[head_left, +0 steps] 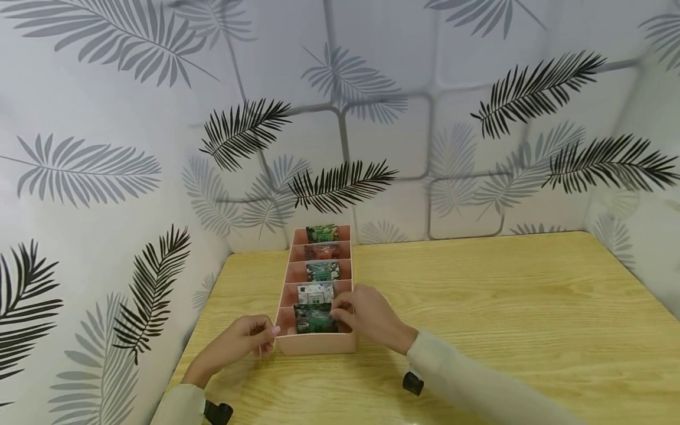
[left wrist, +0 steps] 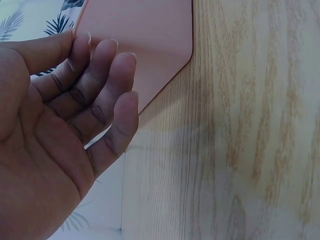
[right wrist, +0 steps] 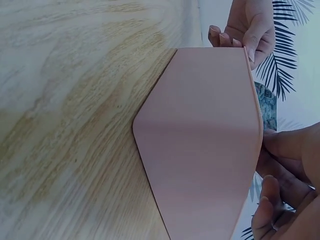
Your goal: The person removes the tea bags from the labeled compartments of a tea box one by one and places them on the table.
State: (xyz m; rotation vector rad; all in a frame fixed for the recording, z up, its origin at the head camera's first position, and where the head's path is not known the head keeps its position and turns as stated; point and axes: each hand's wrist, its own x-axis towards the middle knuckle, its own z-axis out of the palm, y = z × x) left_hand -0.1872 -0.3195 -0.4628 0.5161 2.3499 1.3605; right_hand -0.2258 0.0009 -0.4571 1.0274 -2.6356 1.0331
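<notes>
A long pink divided box (head_left: 316, 345) stands on the wooden table, one compartment behind another. My left hand (head_left: 240, 341) pinches the rim at its front left corner between thumb and index finger; the other fingers hang loosely curled beside the wall in the left wrist view. In the front compartment a dark green sachet (head_left: 312, 323) stands upright, its top above the rim. My right hand (head_left: 372, 314) reaches over the right wall and pinches this sachet's right edge. The right fingertips (right wrist: 270, 142) are partly hidden behind the box rim in the right wrist view.
Behind it, one per compartment, stand a white sachet (head_left: 316, 293), a teal one (head_left: 322, 271), a red one (head_left: 321, 252) and a green one (head_left: 321, 234). The box's far end is near the leaf-patterned wall (head_left: 382, 206). The wooden table (head_left: 504, 295) extends to the right.
</notes>
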